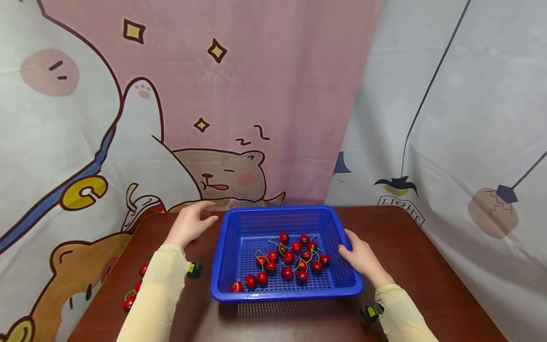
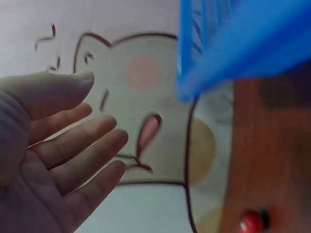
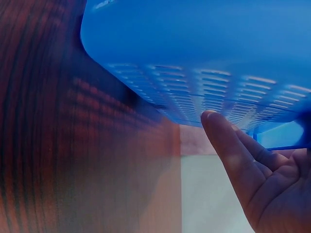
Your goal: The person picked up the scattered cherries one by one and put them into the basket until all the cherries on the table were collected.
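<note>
Three loose cherries are showing on the brown table at near left, partly covered by the left sleeve; whether more are lying under that arm cannot be told. Near centre, a blue mesh basket is presenting its long rim to the wearer, and roughly eighteen red cherries are lying on its slotted floor, one near the front left corner, most clustering at centre and right, several of them stemmed. Whether the base is touching the table cannot be told. On the basket's right side the right hand is gripping, thumb lying over the rim; its other fingers are partly hidden from the head view, and the right wrist view is showing that hand close against the slotted outer wall. Farther off, the left hand is hovering near the basket's far left corner, apart from it, fingers loosely spread and slightly bent, thumb standing off. In the left wrist view the basket's corner is blurring and running out of frame. Behind everything, a printed curtain is hanging, a sleeping bear showing on it.
</note>
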